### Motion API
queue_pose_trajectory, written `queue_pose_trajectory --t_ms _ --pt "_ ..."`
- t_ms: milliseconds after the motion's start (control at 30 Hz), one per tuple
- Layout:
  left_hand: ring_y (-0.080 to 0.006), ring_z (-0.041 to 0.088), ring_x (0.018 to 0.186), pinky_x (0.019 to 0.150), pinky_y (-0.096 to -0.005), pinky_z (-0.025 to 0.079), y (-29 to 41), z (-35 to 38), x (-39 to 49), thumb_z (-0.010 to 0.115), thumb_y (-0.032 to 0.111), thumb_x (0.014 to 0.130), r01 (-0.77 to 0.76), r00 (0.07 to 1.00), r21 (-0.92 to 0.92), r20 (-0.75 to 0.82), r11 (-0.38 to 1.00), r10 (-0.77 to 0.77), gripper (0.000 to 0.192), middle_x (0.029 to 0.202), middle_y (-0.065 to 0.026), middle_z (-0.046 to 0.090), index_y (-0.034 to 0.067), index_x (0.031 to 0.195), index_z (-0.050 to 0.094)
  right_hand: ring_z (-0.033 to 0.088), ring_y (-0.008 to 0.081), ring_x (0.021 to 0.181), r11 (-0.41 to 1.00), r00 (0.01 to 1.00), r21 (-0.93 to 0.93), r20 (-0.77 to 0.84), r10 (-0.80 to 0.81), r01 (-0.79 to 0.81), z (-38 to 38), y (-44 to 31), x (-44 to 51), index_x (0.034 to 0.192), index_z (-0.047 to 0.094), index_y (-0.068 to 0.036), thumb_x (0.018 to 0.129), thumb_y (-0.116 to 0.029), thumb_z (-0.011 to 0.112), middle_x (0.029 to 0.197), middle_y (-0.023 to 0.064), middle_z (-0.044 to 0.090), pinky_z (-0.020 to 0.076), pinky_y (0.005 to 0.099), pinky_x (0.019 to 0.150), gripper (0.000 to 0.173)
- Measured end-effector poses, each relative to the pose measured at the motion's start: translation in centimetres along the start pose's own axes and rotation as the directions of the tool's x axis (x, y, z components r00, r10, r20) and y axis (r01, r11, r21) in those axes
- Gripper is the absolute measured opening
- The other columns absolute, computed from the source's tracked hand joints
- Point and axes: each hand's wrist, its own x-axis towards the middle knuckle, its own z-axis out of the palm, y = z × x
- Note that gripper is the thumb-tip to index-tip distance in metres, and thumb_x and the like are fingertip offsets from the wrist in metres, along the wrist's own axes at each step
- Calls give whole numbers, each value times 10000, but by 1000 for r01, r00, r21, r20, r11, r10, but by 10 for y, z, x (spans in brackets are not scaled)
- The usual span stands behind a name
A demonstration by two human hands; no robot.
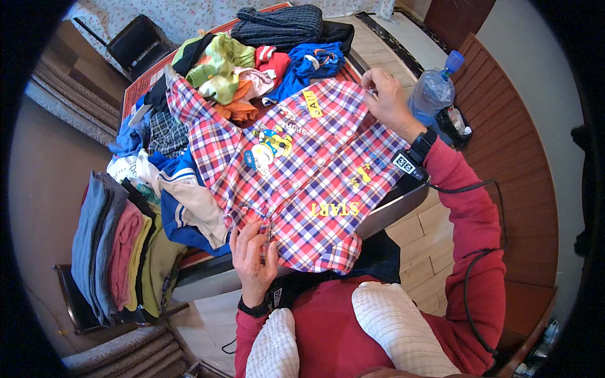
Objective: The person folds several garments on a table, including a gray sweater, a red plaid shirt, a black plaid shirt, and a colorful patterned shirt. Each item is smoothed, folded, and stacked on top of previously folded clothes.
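A red, white and blue plaid button-up shirt [302, 175] lies spread over the table in front of me. Its buttoned front faces up and bears printed cartoon figures and lettering. At the collar end nearest me, my left hand [253, 255] has some of the cloth between thumb and fingers. My right hand [390, 101] pinches the shirt's hem at the far right, its fingertips partly hidden. One sleeve stretches to the upper left across other clothes; the other is folded near the table's front edge.
Loose clothes [222, 71] heap the table's far and left sides, including dark checked cloth [279, 28]. A stack of folded garments [118, 250] rests on a chair at left. At right stand a large plastic water bottle [431, 90] and a brown wooden panel [510, 165]. A cable [503, 212] trails along my right arm.
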Motion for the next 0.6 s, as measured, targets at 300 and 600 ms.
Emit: queue_pose_trajectory --t_ms 300,600 --pt "-337 644 1184 1134 -551 369 -2 2 -2 764 24 806 -5 1000 4 -7 1000 5 222 1228 -155 681 34 989 639 562 304 1077 957 988 -250 91 -127 146 -25 -18 -30 932 637 -91 784 7 670 1092 91 610 427 440 921 180" --pt "-334 641 1200 1134 -537 369 0 1 0 762 16 813 1 1000 1 -1 1000 -1 228 1252 -156 681 36 999 632 321 392 1520 939 751 -320 649 119 128 -21 -17 -63 1495 487 -159 977 -411 663 1655 161 352 270 559 1206 602"
